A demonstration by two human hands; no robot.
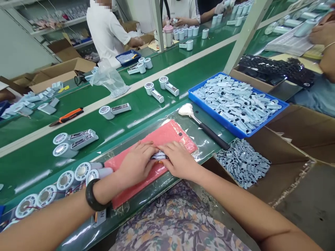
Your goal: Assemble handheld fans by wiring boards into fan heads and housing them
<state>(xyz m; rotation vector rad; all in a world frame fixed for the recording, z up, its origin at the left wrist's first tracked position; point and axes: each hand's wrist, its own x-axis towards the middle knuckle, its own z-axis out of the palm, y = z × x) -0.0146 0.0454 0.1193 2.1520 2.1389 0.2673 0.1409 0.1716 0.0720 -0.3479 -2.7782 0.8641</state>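
Over a pink mat (172, 134) at the table's front edge, my left hand (137, 158) and my right hand (179, 158) come together on a small pale part with dark lines (159, 156). My left fingers grip its left end while my right fingers and thumb press on its right end. Most of the part is hidden under the hands, so its exact kind does not show. To the left of the mat, by my left forearm, lie several pale blue round-headed device bodies (65, 179) with wires. A hammer (206, 129) with a white-wrapped head lies beyond my right hand.
A blue tray (237, 130) heaped with small pale blue parts stands at right, above a cardboard box (285, 174) with more. Several assembled-looking units (112, 111) sit on the green belt (141, 122). Orange-handled pliers (69, 115) lie farther back. Other people (107, 31) work across the line.
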